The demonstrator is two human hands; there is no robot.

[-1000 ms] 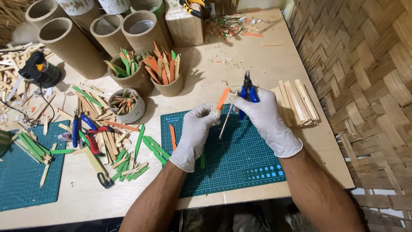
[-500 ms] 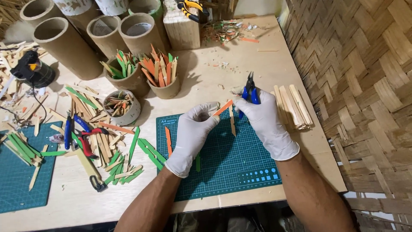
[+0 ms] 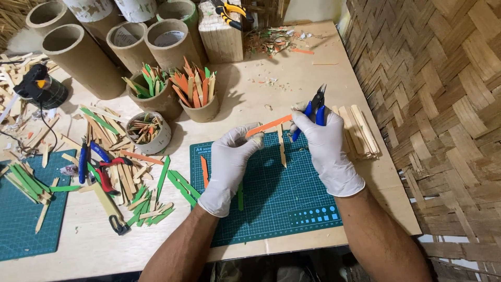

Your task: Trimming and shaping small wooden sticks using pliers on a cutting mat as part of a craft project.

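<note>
Both my hands wear white gloves and hover over a green cutting mat. My left hand pinches one end of an orange bamboo strip. My right hand touches the strip's other end and also grips blue-handled cutters, their tips pointing up and away. A plain bamboo strip and a short orange strip lie on the mat below.
A stack of plain bamboo slats lies right of the mat. Cups of coloured strips, cardboard tubes, loose green and plain strips, pliers and a second mat fill the left. A woven wall borders the right.
The orange strip has gone from hanging near upright between my hands to lying nearly level, held at both ends. My hands have drifted slightly apart and the cutters tilted.
</note>
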